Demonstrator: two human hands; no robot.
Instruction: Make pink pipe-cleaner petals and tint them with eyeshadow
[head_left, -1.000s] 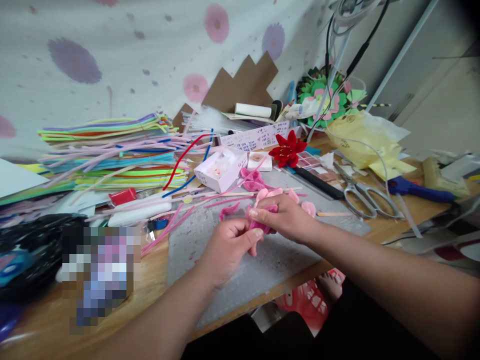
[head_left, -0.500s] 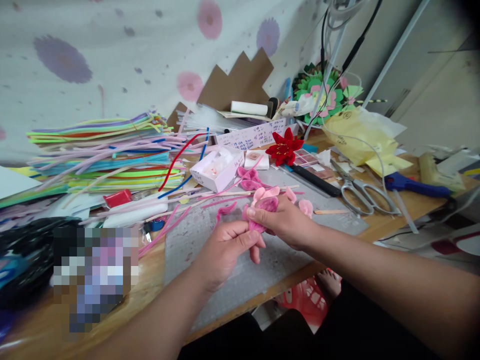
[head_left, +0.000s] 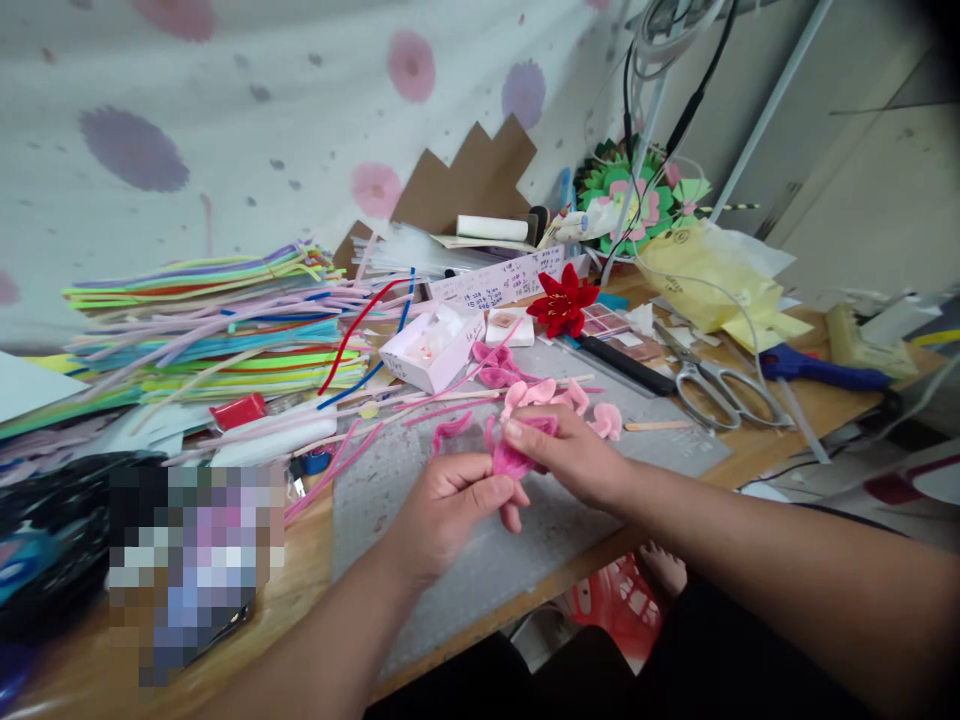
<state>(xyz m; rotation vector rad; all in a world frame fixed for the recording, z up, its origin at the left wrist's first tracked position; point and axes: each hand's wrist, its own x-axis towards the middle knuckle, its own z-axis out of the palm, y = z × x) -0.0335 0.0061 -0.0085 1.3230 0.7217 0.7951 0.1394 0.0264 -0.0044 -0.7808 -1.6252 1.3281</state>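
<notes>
Both my hands meet over the grey cutting mat (head_left: 450,600), closed on one pink pipe-cleaner petal (head_left: 511,460). My left hand (head_left: 457,505) pinches its lower left end between thumb and fingers. From the right, my right hand (head_left: 566,450) grips its upper side with the thumb on top, hiding part of it. Just beyond lie pale pink petal pieces (head_left: 607,420) and darker pink petals (head_left: 495,368). A short bent pink pipe cleaner (head_left: 451,430) rests on the mat left of the petal.
Bundles of coloured pipe cleaners (head_left: 217,330) pile up at the left. Behind the mat are a white box (head_left: 431,350) and a red flower (head_left: 562,302). Scissors (head_left: 724,390), a black-handled cutter (head_left: 626,365) and a blue glue gun (head_left: 825,370) lie at the right.
The view has shifted slightly, so the background sits a little lower and left. Both hands keep hold of the pink petal, which has turned a little between the fingers.
</notes>
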